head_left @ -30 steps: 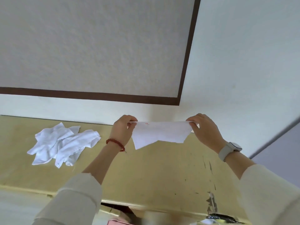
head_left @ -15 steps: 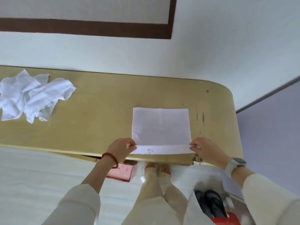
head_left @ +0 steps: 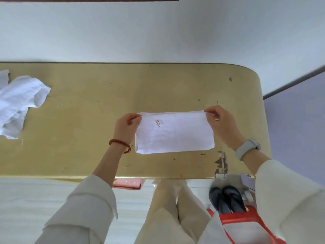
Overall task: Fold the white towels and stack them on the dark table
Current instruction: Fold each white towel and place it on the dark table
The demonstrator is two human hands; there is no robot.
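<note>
Towel now folded in half; near edge brought up to far edge since half second ago. Towel lies flat on table, right part. Left hand and right hand pinch far corners. Risk: letting go unevenly, top layer slides, edges stop matching. Messy towel pile waits well left of towel. Nothing blocks next fold.

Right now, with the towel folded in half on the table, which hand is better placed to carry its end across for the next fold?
Either could: left hand and right hand each pinch a far corner of the towel.
</note>
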